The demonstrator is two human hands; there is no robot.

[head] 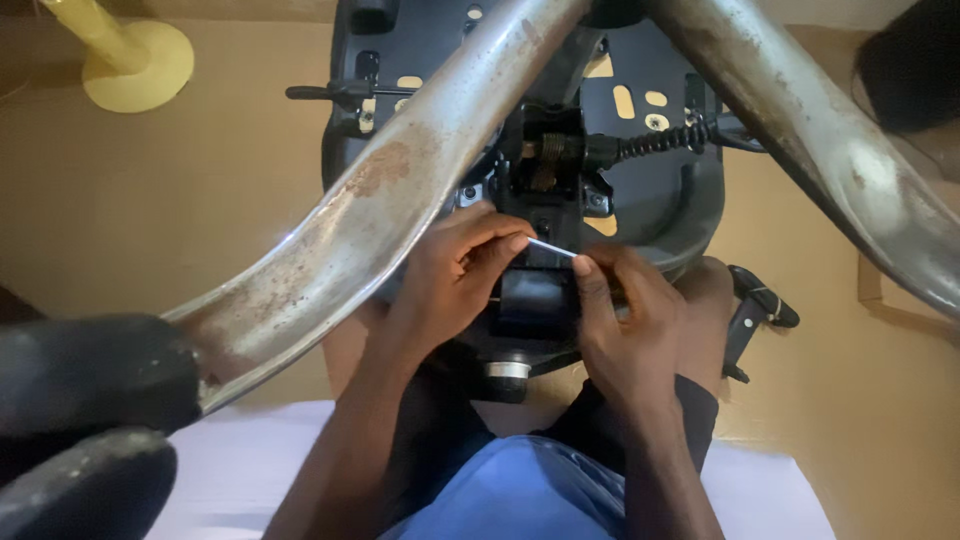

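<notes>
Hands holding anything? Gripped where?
A thin white strip, pinched at its ends: left hand takes the left end, right hand the right.

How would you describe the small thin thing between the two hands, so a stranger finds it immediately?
Find the black underside of the overturned chair between two rusty metal legs. Just below its centre, the left hand and right hand meet. The thin pale pin between their fingertips is the only light, straight sliver there.

One view only, from a camera worn on the person's head, facing steeply down and close over an upturned office chair. The chair's underside plate (640, 190) fills the upper middle, two worn metal base legs (390, 210) cross very near the lens, and both forearms enter from the bottom edge. No second view exists to share the scene.
</notes>
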